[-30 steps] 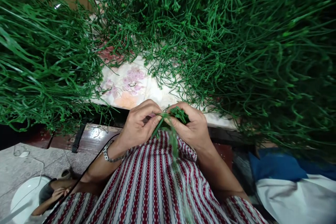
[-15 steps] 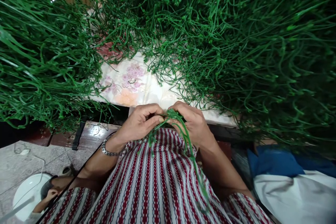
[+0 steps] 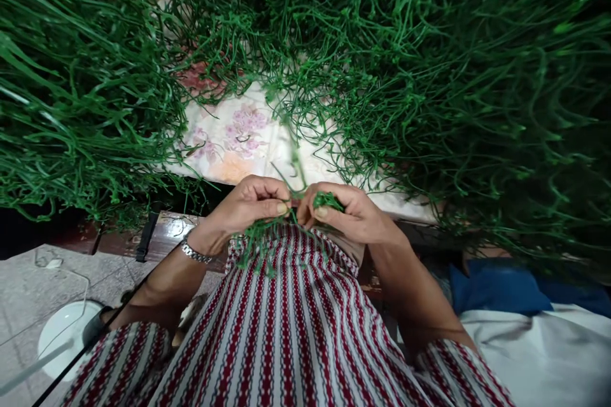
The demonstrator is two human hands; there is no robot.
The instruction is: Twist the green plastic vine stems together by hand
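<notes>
My left hand (image 3: 255, 203) is closed, thumb against fingers, on thin green plastic-looking stems. Their small-budded ends (image 3: 260, 248) dangle below it over the striped clothing. Close beside it, my right hand (image 3: 351, 213) is curled round a bunched green clump (image 3: 328, 201), part of which shows above the thumb. A blurred green stem (image 3: 294, 156) sticks up from between the two hands over the cloth. How the pieces join between my fingers is hidden.
A large heap of green stems (image 3: 391, 57) covers the back and right of the flowered cloth (image 3: 248, 133). Another pile (image 3: 86, 95) lies at left. Blue and white fabric (image 3: 534, 331) is at lower right. A round white base (image 3: 64, 337) stands on the floor at lower left.
Long stems that hung from my right hand onto my lap are gone from there; a blurred stem now points up over the cloth. My hands have moved slightly apart.
</notes>
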